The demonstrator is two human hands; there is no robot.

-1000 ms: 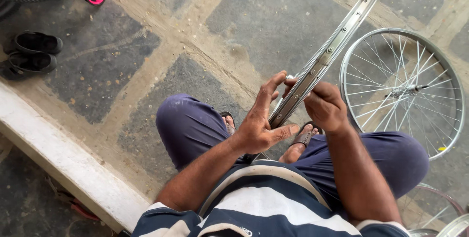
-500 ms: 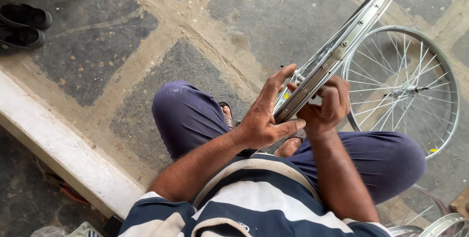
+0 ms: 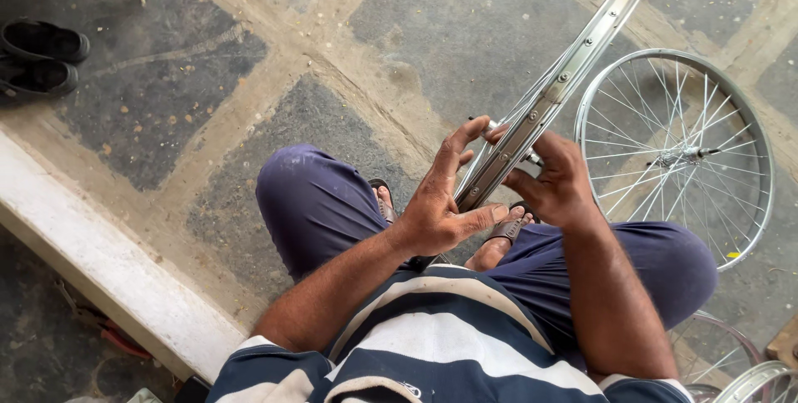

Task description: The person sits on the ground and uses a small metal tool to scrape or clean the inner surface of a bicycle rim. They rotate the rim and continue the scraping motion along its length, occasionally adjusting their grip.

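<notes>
two hands: left hand [image 3: 436,203] and right hand [image 3: 553,180] both grip one wheel rim [image 3: 553,91] | one spoked wheel [image 3: 675,154] on floor | two black shoes [image 3: 40,56]

Bare paving left; spoked wheel [image 3: 675,154] close right.
</notes>
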